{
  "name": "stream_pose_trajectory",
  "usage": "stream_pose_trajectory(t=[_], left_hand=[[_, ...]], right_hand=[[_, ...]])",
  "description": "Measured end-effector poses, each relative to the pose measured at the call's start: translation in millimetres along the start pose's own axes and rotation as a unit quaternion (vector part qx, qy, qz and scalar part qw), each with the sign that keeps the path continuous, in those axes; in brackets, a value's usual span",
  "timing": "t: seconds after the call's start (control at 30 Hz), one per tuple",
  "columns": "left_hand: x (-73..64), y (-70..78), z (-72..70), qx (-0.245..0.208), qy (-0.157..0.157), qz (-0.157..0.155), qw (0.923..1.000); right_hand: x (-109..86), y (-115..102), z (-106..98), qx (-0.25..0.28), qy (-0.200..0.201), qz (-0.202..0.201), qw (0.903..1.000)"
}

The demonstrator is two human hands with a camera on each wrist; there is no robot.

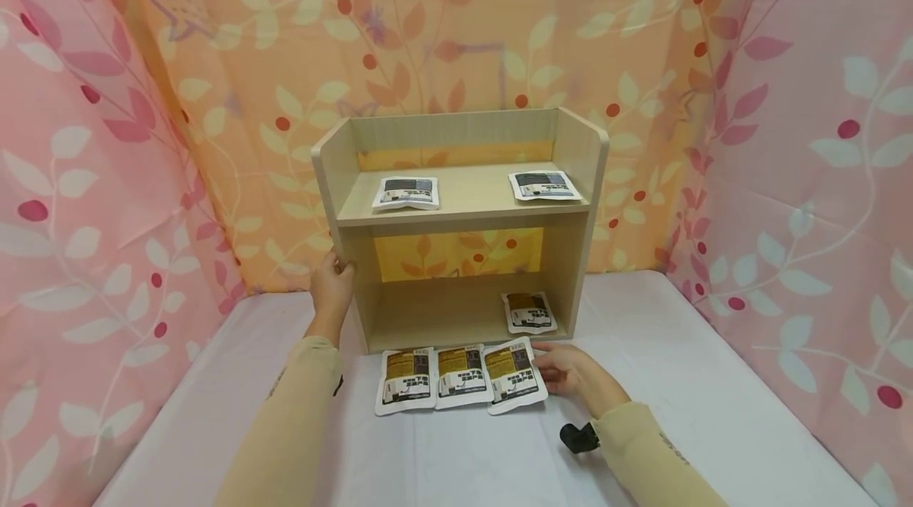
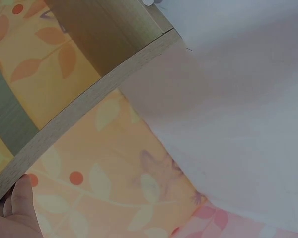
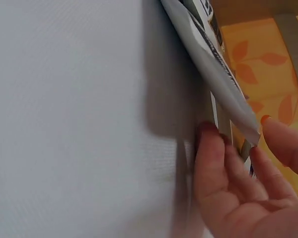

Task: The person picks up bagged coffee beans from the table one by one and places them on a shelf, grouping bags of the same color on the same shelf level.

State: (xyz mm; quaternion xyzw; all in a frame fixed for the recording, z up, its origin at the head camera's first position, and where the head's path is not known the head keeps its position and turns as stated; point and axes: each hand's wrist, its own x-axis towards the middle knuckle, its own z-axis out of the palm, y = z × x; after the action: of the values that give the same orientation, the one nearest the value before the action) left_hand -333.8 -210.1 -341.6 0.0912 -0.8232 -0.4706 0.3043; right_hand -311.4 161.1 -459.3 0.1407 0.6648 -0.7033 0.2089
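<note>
A small wooden shelf (image 1: 456,215) with two levels stands on the table. My left hand (image 1: 332,285) grips the edge of its left side panel (image 2: 82,101), with the thumb at the near side and the fingers partly hidden behind. In front of the shelf lie three white pouches in a row: a left pouch (image 1: 406,382), a middle pouch (image 1: 464,375) and a right pouch (image 1: 513,374). My right hand (image 1: 567,371) is at the right pouch's right edge. In the right wrist view its fingers reach beneath the raised edge, and the thumb stands apart from it.
The upper level bears one pouch (image 1: 406,193) on the left and another pouch (image 1: 544,186) on the right. A single pouch (image 1: 529,312) lies on the lower level at the right. Patterned curtains (image 1: 456,24) enclose the white table (image 1: 663,356) at the back and sides.
</note>
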Motion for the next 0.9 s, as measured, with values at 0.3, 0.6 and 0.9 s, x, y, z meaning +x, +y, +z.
stream_pose_trajectory(t=[0.3,0.6,0.9], left_hand=[[-0.3,0.0,-0.6,0.001,0.000,0.003,1.0000],[-0.6,2.5,-3.1,0.007,0.011,0.010,0.9999],[-0.5,1.3,-1.9,-0.001,0.004,-0.001,1.0000]], right_hand=[[2.0,6,0,0.050,-0.014,-0.011,0.9986],[-4.6,-1,-13,0.072,-0.041,-0.034,0.9959],[-11.9,-12,-23,0.051,-0.050,-0.050,0.9962]])
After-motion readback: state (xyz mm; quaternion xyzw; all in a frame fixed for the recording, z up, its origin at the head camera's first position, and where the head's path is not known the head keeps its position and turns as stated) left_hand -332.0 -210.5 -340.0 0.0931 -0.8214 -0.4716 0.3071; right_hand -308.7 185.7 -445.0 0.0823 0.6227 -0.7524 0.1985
